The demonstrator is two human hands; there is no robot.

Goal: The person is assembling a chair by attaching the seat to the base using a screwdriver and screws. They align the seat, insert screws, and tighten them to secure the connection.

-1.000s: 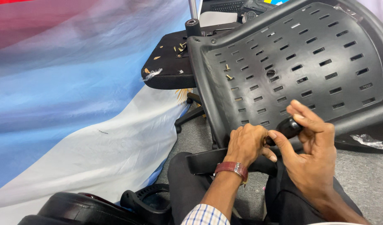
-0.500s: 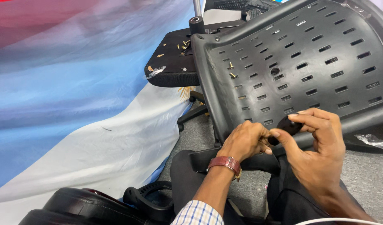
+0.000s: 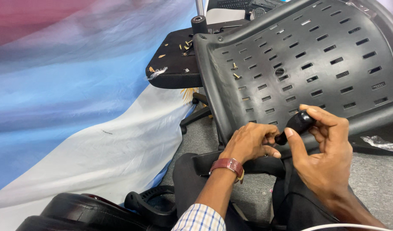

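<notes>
Flag cloth (image 3: 76, 107) in blue and white drapes at left. Loose brass screws (image 3: 186, 46) lie on a black seat pad (image 3: 173, 68); two more sit on the slotted black chair back (image 3: 316, 64), so fastening looks unfinished. Left hand (image 3: 250, 143), fingers curled together, pinches at the chair back's lower edge. Right hand (image 3: 327, 152) is clamped on a black tool handle (image 3: 295, 125), tip aimed toward the left fingers.

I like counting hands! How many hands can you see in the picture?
2. The left hand, with a red-brown watch on its wrist, is curled by the black chair back. The right hand pinches a small black knob beside it. No others show.
</notes>
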